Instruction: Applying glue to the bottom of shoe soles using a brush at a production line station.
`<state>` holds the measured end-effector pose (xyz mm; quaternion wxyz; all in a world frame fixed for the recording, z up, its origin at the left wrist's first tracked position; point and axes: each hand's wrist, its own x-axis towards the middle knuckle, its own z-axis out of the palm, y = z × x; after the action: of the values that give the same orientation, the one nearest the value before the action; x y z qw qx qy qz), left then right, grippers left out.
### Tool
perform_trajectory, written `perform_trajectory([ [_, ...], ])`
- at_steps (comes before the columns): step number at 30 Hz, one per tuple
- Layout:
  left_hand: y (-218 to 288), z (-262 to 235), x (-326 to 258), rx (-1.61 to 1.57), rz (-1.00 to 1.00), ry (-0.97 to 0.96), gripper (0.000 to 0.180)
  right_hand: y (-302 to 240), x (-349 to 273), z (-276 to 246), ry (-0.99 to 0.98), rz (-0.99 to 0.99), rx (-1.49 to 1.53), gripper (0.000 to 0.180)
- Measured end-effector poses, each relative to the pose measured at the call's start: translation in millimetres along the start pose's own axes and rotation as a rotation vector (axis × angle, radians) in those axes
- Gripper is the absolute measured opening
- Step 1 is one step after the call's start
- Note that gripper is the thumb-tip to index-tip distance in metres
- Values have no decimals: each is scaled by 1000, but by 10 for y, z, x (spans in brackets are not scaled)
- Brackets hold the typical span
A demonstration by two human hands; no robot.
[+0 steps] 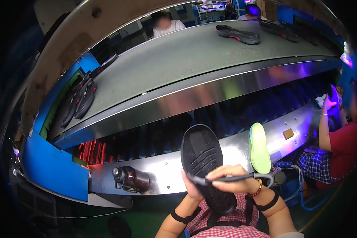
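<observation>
A black shoe sole [202,146] is tilted up in front of me, its toe end pointing away and its heel end close to my apron. My left hand [192,187] grips its left edge, fingers mostly behind it. In my right hand [235,181] is a brush [201,180] with a dark handle and a grey tube at its back end. The brush head lies across the middle of the sole, over its left edge. A yellow-green sole [260,148] rests on the metal ledge to the right of my hands.
A conveyor belt [166,59] carries black soles [238,35] at the far right and more soles [85,99] at the left. On the metal ledge stand a dark bottle [133,179] and a small yellowish block [288,133]. A co-worker [341,146] in red works at right.
</observation>
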<state>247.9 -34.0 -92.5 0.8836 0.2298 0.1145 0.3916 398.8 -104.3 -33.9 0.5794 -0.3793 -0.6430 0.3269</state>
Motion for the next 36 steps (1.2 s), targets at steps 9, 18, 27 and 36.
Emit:
perform_trajectory([
  [9,84,-5,92,-21,115,-172,108,-62,10,-52,-65,-111,-149,19],
  [18,243,211,145,-54,227,-231,112,-49,-22,-72,56,77,-80,21],
  [27,254,243,57,-2,231,-201,113,-112,99,-19,-158,-73,-104,20],
  [36,283,160,101,-58,293,-156,110,-97,-40,-39,-141,45,-105,22],
])
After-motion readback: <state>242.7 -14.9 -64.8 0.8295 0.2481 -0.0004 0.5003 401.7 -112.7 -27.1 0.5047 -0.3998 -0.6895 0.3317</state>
